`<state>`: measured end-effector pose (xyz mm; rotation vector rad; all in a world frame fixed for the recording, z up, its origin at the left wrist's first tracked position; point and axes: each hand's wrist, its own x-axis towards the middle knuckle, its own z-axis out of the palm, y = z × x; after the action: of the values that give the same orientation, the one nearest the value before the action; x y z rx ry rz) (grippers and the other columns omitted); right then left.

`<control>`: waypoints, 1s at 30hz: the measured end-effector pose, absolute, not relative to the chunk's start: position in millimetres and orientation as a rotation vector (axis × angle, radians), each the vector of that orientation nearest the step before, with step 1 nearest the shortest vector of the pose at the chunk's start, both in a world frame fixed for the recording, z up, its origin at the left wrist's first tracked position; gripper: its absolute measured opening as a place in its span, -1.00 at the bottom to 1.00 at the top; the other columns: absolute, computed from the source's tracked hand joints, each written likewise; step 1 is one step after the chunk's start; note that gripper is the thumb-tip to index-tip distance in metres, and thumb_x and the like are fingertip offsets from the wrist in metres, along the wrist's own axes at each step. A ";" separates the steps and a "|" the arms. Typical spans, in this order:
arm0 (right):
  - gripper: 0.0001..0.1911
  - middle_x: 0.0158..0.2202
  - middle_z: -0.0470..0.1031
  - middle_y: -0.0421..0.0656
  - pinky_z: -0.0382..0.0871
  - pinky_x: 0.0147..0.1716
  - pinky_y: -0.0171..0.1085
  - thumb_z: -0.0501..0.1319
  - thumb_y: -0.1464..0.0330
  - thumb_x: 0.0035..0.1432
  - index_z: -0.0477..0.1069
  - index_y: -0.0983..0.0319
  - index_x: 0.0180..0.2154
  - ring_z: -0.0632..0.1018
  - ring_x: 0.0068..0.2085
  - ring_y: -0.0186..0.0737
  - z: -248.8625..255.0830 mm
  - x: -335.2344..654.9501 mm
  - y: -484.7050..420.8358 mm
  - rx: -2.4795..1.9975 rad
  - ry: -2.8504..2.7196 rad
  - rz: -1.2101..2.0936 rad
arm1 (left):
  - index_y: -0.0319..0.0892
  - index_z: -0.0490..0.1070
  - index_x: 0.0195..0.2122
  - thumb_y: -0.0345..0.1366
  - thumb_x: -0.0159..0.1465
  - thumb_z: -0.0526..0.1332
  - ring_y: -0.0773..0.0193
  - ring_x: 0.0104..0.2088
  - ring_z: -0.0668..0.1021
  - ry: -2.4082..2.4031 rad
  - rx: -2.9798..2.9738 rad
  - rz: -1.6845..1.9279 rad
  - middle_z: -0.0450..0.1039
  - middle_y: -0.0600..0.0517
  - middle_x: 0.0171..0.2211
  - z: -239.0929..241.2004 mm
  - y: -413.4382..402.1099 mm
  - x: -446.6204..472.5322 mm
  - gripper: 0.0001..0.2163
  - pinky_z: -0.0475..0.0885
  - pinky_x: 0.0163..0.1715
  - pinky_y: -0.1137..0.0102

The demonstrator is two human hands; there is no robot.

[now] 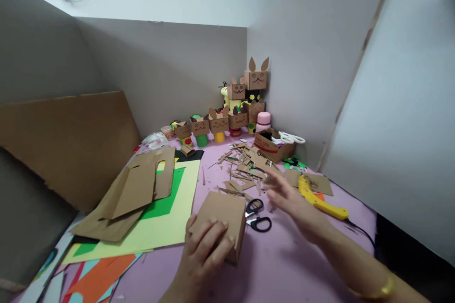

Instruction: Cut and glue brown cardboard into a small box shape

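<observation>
A small cardboard box (223, 210) sits on the purple table near the front, with my left hand (209, 246) gripping its near left part. My right hand (286, 194) hovers to the right of the box, fingers stretched out and apart, with nothing held that I can see. Between the box and that hand lie black-handled scissors (259, 215), their blades partly hidden by the box. Just beyond are loose cardboard scraps (249, 165). A yellow glue gun (318, 201) rests on a cardboard piece to the right of my right hand.
Several cardboard animal figures (219, 123) stand along the back. An open carton (272, 149) holds white-handled scissors (289, 137). Cut cardboard (137, 184) and yellow paper (177, 227) cover the left side. A pink bottle (263, 120) stands by the partition. The glue gun's cord (362, 234) runs off right.
</observation>
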<state>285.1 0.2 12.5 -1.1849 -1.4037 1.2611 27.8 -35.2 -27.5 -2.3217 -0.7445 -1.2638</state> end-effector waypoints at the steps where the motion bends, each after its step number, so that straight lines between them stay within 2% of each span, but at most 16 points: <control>1: -0.17 0.17 0.28 0.02 0.28 0.00 -0.08 0.18 -0.05 0.08 -0.06 0.12 0.26 0.33 0.16 0.00 13.2 265.1 -3.1 -1.120 -1.342 1.412 | -0.13 0.41 -0.12 -0.43 0.32 0.10 0.24 0.05 0.39 -0.748 -2.332 -1.231 0.53 -0.03 -0.14 -26.6 -36.2 28.7 -0.83 0.01 0.28 0.10; 3: -0.19 0.07 0.39 0.04 0.38 -0.17 -0.07 0.16 -0.08 0.08 -0.02 0.14 0.23 0.47 0.02 0.02 12.2 233.0 -9.5 -1.059 -1.284 1.582 | -0.11 0.41 -0.13 -0.40 0.33 0.08 0.25 0.05 0.40 -0.755 -2.345 -1.175 0.54 -0.01 -0.15 -24.5 -37.7 30.2 -0.84 0.00 0.28 0.12; 5: -0.12 -0.01 0.44 -0.01 0.39 -0.26 -0.12 0.31 0.04 -0.04 -0.02 0.14 0.21 0.51 -0.08 -0.01 9.9 215.1 -14.4 -0.960 -1.114 1.768 | -0.10 0.41 -0.14 -0.41 0.34 0.08 0.27 0.04 0.40 -0.750 -2.343 -1.149 0.55 0.00 -0.17 -23.5 -37.8 30.7 -0.83 -0.02 0.28 0.14; 8: -0.04 -0.14 0.48 -0.08 0.36 -0.29 -0.15 0.44 0.23 -0.23 0.03 0.18 0.17 0.50 -0.15 -0.03 8.4 209.5 -17.7 -0.896 -0.912 1.837 | -0.08 0.41 -0.15 -0.40 0.35 0.07 0.29 0.01 0.41 -0.740 -2.349 -1.128 0.55 0.04 -0.21 -25.3 -35.4 30.2 -0.84 -0.02 0.28 0.16; 10: -0.01 -0.18 0.48 -0.12 0.34 -0.27 -0.16 0.46 0.28 -0.27 0.03 0.20 0.17 0.50 -0.16 -0.06 9.5 211.7 -17.9 -0.910 -0.870 1.830 | -0.08 0.40 -0.15 -0.41 0.35 0.06 0.30 0.00 0.41 -0.718 -2.348 -1.138 0.55 0.05 -0.22 -26.9 -33.2 30.0 -0.83 -0.01 0.28 0.16; 15: -0.01 -0.24 0.49 -0.18 0.31 -0.22 -0.18 0.46 0.33 -0.29 0.05 0.19 0.17 0.49 -0.17 -0.09 12.4 214.8 -18.3 -0.916 -0.808 1.826 | -0.12 0.40 -0.11 -0.42 0.35 0.06 0.30 -0.01 0.41 -0.726 -2.363 -1.101 0.55 0.03 -0.25 -25.3 -30.8 33.4 -0.82 -0.02 0.29 0.18; 22: -0.10 -0.25 0.49 -0.22 0.29 -0.29 -0.23 0.45 0.34 -0.28 0.10 0.15 0.11 0.50 -0.19 -0.11 5.3 218.3 -16.0 -0.898 -0.759 1.852 | -0.10 0.41 -0.15 -0.45 0.32 0.11 0.29 -0.04 0.42 -0.713 -2.367 -1.073 0.54 0.03 -0.25 -24.4 -28.8 38.8 -0.83 0.04 0.27 0.17; 30: -0.16 -0.31 0.50 -0.25 0.29 -0.37 -0.26 0.45 0.32 -0.27 0.13 0.15 0.06 0.48 -0.36 -0.23 -1.3 217.7 -12.9 -0.869 -0.718 1.891 | -0.13 0.43 -0.12 -0.48 0.28 0.16 0.24 -0.02 0.41 -0.740 -2.435 -1.081 0.53 -0.02 -0.20 -26.0 -26.7 37.8 -0.81 0.05 0.26 0.17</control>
<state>217.7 -12.9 -1.3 -0.8686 -0.7183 1.8909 37.8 -26.7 -26.0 -2.4346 -0.7398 -1.0813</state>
